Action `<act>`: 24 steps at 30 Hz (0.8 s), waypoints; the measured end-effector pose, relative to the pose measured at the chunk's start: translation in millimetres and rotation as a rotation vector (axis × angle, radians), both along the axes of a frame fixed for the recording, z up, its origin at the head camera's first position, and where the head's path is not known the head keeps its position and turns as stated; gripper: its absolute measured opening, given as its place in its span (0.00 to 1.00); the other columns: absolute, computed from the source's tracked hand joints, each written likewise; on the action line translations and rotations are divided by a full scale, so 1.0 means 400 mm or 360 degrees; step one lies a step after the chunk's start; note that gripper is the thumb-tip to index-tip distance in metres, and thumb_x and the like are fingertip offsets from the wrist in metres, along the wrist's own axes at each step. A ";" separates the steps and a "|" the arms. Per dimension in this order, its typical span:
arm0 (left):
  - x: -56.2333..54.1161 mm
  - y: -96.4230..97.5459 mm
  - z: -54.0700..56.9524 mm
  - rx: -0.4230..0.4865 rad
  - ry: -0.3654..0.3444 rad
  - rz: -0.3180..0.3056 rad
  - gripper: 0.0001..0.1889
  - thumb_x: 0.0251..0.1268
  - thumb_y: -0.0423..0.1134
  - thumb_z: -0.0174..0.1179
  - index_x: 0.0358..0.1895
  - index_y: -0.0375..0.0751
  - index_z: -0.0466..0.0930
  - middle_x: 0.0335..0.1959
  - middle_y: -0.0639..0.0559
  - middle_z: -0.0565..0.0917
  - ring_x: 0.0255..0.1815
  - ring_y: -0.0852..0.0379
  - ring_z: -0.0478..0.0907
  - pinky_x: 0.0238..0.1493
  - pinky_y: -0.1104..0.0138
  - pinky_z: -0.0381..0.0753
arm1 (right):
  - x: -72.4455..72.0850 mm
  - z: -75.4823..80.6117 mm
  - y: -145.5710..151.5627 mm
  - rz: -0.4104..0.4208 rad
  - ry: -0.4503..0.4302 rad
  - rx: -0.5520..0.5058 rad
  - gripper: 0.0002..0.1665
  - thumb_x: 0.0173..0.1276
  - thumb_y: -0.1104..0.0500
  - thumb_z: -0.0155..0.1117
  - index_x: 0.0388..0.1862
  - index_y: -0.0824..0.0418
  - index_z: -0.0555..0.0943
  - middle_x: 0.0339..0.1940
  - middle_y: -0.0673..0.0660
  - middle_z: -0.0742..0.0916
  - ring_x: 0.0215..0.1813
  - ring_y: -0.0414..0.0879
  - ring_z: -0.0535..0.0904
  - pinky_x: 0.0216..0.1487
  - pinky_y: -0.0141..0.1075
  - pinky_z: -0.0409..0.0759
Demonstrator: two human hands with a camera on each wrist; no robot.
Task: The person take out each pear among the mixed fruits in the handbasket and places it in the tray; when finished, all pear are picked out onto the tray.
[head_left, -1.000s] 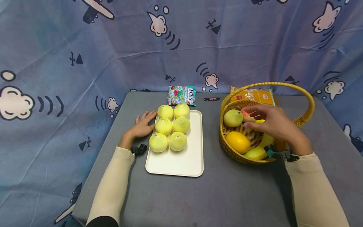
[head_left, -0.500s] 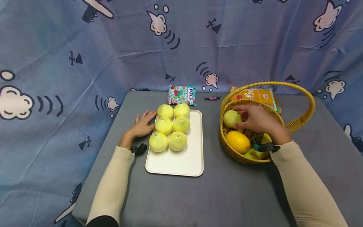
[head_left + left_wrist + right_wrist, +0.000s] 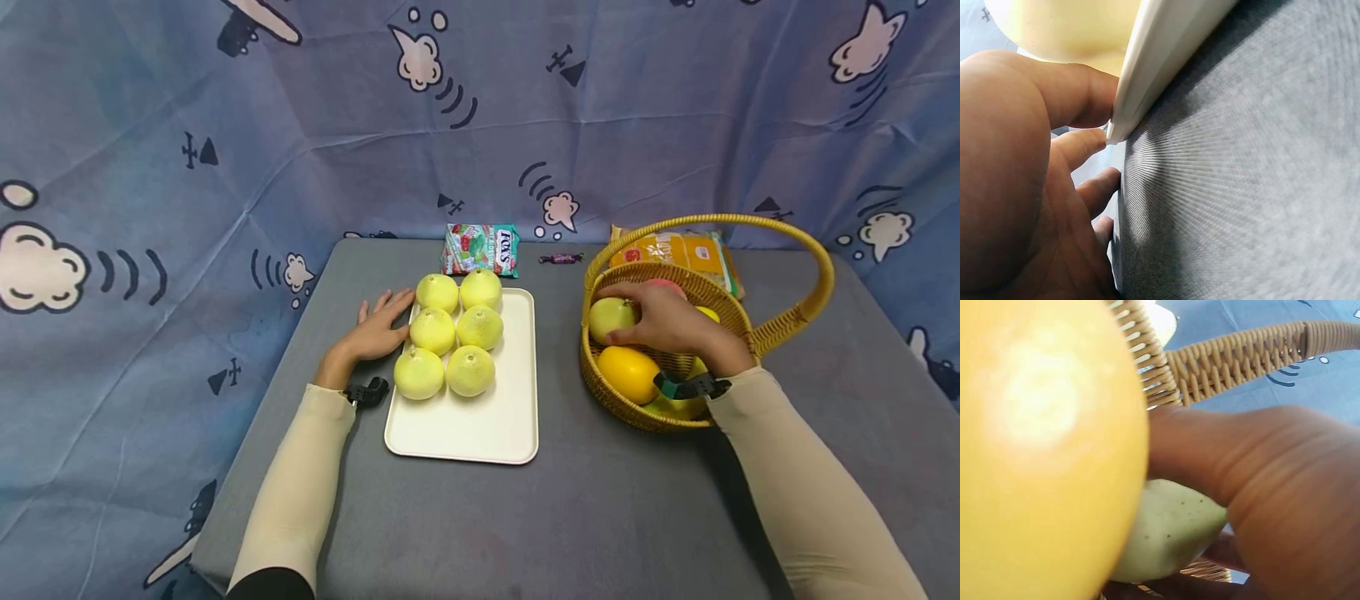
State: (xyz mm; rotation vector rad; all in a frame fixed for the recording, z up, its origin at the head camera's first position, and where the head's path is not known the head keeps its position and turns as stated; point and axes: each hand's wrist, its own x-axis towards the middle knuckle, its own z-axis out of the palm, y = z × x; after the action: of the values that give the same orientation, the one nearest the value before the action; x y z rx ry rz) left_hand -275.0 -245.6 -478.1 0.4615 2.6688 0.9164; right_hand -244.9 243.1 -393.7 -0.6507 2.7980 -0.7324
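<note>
In the head view my right hand (image 3: 660,319) is inside the wicker basket (image 3: 588,367). Its thumb and fingers curl round a yellow-green round fruit (image 3: 610,318) by the basket's left wall. The right wrist view shows this fruit (image 3: 1169,534) as pale green with small dark specks, partly hidden behind an orange-yellow fruit (image 3: 1047,444). On the left, my left hand (image 3: 372,335) lies with fingers spread, touching the left edge of a cream tray (image 3: 480,433). Several yellow-green fruits (image 3: 470,372) stand on that tray in two columns. The left wrist view has the fingertips (image 3: 1100,94) against the tray's rim (image 3: 1141,69).
Under my right wrist, a banana (image 3: 675,407) is partly hidden in the basket. Its tall handle (image 3: 712,220) arches overhead. A reddish fruit (image 3: 667,286) shows behind my right hand. Behind stand a green Fox's packet (image 3: 481,250), a small purple-wrapped sweet (image 3: 561,258) and an orange packet (image 3: 675,250).
My right hand has moved left within the basket, from above the reddish fruit to the yellow-green one, and has taken hold of it. My left hand has stayed at the tray.
</note>
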 end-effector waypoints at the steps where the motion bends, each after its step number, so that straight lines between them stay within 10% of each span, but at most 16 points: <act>1: 0.000 0.001 0.001 -0.0005 0.0000 0.0000 0.38 0.87 0.46 0.49 0.92 0.45 0.47 0.93 0.42 0.48 0.94 0.37 0.31 0.86 0.36 0.16 | 0.001 0.002 0.002 -0.0027 -0.0017 0.0000 0.39 0.69 0.51 0.83 0.74 0.59 0.80 0.68 0.65 0.87 0.61 0.60 0.83 0.63 0.58 0.81; 13: -0.004 0.006 0.002 -0.0019 -0.0006 0.0000 0.38 0.88 0.47 0.49 0.92 0.45 0.47 0.93 0.43 0.48 0.94 0.38 0.31 0.86 0.37 0.16 | 0.092 0.061 0.032 -0.0217 0.0071 -0.0230 0.41 0.69 0.51 0.82 0.79 0.51 0.78 0.75 0.61 0.82 0.61 0.60 0.83 0.67 0.63 0.83; 20: 0.002 0.003 0.009 0.0002 -0.0018 0.0002 0.38 0.88 0.47 0.49 0.92 0.45 0.47 0.93 0.42 0.47 0.94 0.37 0.30 0.86 0.36 0.16 | 0.180 0.094 0.023 -0.0181 0.0214 -0.0407 0.42 0.67 0.57 0.85 0.78 0.46 0.80 0.72 0.54 0.84 0.54 0.47 0.82 0.52 0.19 0.82; 24: 0.003 0.002 0.007 0.0005 -0.0014 0.0001 0.38 0.88 0.46 0.49 0.92 0.45 0.47 0.93 0.42 0.47 0.94 0.37 0.30 0.86 0.36 0.16 | 0.223 0.103 0.005 -0.0082 0.0241 -0.0483 0.42 0.64 0.60 0.86 0.76 0.49 0.79 0.68 0.54 0.83 0.53 0.42 0.81 0.52 0.16 0.80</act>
State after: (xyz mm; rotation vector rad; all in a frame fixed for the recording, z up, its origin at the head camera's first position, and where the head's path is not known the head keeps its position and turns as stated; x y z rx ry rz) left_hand -273.6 -245.0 -475.2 0.4562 2.6603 0.9206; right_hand -155.8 245.2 -352.5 -0.7117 2.8744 -1.1805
